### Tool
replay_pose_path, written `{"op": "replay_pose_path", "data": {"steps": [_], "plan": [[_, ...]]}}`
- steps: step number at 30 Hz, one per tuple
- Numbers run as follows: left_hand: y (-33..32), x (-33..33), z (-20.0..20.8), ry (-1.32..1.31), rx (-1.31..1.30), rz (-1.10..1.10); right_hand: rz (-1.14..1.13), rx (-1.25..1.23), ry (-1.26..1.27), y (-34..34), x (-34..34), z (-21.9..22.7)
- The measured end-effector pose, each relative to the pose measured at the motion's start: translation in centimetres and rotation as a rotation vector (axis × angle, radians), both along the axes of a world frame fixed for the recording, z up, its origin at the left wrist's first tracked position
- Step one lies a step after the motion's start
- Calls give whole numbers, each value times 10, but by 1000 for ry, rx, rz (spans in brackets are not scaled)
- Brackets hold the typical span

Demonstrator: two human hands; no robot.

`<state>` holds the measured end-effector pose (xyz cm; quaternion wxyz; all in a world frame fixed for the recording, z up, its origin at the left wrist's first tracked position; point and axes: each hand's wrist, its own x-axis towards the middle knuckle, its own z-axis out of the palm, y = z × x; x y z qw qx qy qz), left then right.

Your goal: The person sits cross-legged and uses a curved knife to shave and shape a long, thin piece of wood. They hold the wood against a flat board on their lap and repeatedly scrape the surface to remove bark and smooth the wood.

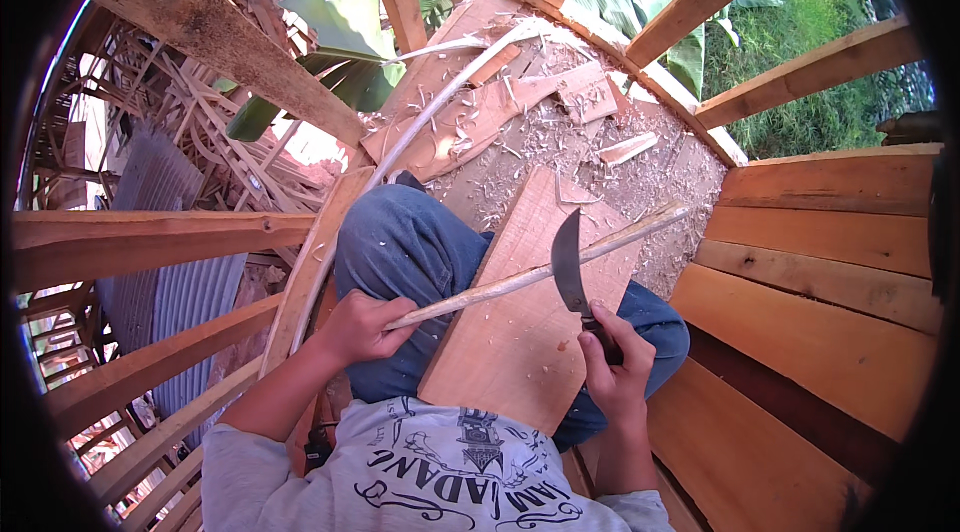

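My left hand (364, 325) is closed around the near end of a pale, slender wooden stick (478, 298), which slants up to the right across my lap. In my right hand (622, 364) is the dark handle of a knife with a broad curved blade (567, 267). The blade points away from me and crosses the stick near its middle; whether it cuts into the wood I cannot tell. Under both lies a wide wooden board (515, 352), resting over my legs with a few shavings on it.
Curled shavings and offcuts (628, 148) litter the wooden floor ahead. Plank walling (800, 302) rises on the right, and railing posts (670, 17) stand around the far edge. A long pale strip (415, 127) curves along the left, with rails (160, 242) beyond it.
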<state>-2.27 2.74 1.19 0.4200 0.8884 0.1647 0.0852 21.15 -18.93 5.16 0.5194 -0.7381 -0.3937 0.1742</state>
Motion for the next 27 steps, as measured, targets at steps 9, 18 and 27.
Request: {"op": "replay_pose_path", "data": {"steps": [9,18,27], "plan": [[1,-1,-2,-15,-14,6,-160,-5,162,-8,-14,-2],[-1,-1,-1,-31,-19,26,-117,-40,50,-8,-8,-1],[-2,-2,-2,-26,19,27,-82,41,141,2,-15,3]]}}
